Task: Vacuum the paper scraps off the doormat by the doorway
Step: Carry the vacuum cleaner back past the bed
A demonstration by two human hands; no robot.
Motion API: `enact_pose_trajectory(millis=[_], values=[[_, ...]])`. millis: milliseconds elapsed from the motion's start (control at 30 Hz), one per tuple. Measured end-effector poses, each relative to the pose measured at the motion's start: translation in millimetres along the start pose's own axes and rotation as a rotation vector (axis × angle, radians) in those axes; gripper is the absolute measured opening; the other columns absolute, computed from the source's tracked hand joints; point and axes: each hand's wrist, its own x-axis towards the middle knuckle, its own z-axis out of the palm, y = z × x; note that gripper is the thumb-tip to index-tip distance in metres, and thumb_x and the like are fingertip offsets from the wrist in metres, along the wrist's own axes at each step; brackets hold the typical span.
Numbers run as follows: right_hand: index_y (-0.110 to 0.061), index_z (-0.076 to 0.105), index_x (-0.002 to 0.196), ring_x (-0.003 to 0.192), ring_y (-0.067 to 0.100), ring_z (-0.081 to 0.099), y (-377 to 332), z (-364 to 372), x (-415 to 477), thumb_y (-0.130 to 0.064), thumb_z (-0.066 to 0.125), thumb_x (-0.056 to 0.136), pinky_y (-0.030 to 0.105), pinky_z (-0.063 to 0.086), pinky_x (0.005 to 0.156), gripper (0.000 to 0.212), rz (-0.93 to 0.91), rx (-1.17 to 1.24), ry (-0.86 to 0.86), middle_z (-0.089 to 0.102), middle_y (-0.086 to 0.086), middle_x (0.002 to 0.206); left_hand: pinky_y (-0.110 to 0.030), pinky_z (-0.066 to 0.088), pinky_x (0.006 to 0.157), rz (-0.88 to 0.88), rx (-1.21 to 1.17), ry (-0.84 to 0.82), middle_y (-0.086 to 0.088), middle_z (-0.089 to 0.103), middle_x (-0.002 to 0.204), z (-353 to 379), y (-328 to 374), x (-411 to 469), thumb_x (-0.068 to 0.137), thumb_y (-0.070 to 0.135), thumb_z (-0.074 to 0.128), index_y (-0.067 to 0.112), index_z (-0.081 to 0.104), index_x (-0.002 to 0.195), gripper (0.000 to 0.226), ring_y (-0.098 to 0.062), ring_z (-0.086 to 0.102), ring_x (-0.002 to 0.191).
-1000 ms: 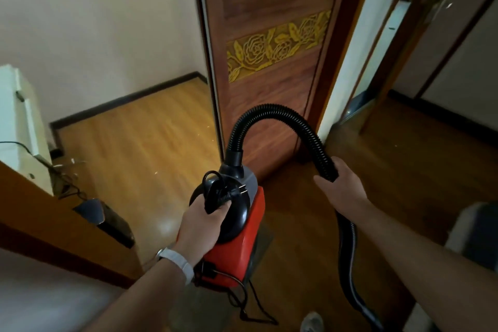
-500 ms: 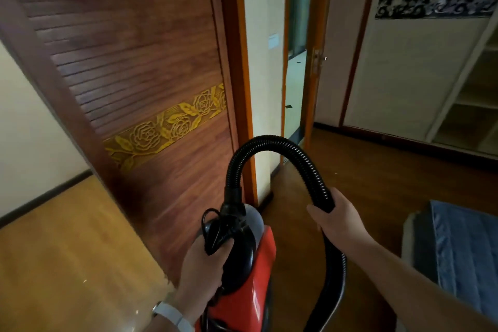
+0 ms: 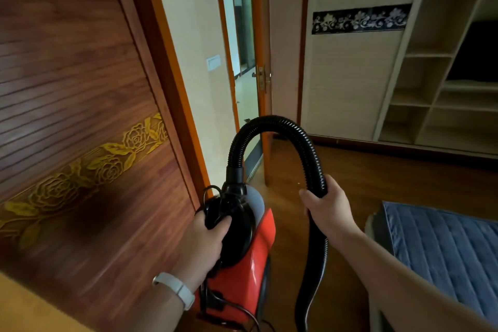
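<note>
Dark flooring leads to the doorway; no doormat or scraps show. The left hand curls round the red vacuum, the right hand clamps its hose. The dangling cord could snag underfoot.

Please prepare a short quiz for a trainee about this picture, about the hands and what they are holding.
1. True or false: the right hand grips the black hose.
2. What does the left hand hold? A a broom; B the red vacuum cleaner; C a bucket.
3. Fill in: the white band sits on the ___ wrist.
Key: 1 true; 2 B; 3 left.
</note>
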Motion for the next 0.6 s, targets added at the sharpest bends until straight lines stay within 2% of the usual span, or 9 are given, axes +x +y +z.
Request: enact_pose_trajectory(millis=[100,167,300,433,600], values=[[-0.026,0.055,0.102,0.063,0.019,0.063,3,-2,33,-0.016,0.069,0.091,0.024,0.054,0.052,0.021,0.005,-0.022,0.052,0.066,0.013,0.082,-0.032,0.048,0.049,0.013,0.016,-0.016,0.005,0.061,0.052,18,-2,47,0.082,0.054,0.066,0.033,0.066,0.09,0.023,-0.02,0.062,0.049],[-0.025,0.055,0.102,0.062,0.019,0.062,6,-2,59,-0.015,0.069,0.091,0.024,0.054,0.051,0.021,0.007,-0.04,0.093,0.066,0.012,0.081,-0.03,0.046,0.053,0.03,-0.041,-0.045,0.008,0.061,0.058,33,-4,81,0.082,0.05,0.069,0.03,0.068,0.092,0.022,-0.02,0.061,0.056],[-0.021,0.055,0.106,0.061,0.016,0.06,10,1,117,-0.013,0.069,0.091,0.015,0.047,0.045,0.022,0.025,-0.109,0.178,0.065,0.01,0.081,-0.028,0.042,0.051,0.071,-0.083,-0.129,0.01,0.057,0.058,65,-6,160,0.086,0.041,0.071,0.027,0.068,0.093,0.017,-0.017,0.055,0.054],[-0.022,0.055,0.099,0.063,0.018,0.06,7,-1,175,-0.012,0.07,0.089,0.021,0.049,0.046,0.02,0.061,-0.207,0.259,0.065,0.011,0.082,-0.028,0.043,0.049,0.089,-0.108,-0.247,0.012,0.056,0.058,96,0,238,0.089,0.04,0.07,0.029,0.066,0.098,0.015,-0.014,0.053,0.053],[-0.021,0.054,0.093,0.061,0.018,0.056,-7,-10,237,-0.011,0.069,0.088,0.022,0.046,0.045,0.019,0.044,-0.279,0.375,0.063,0.01,0.08,-0.029,0.041,0.051,0.169,-0.06,-0.309,0.008,0.059,0.063,133,23,326,0.089,0.038,0.07,0.027,0.063,0.09,0.014,-0.015,0.054,0.054]])
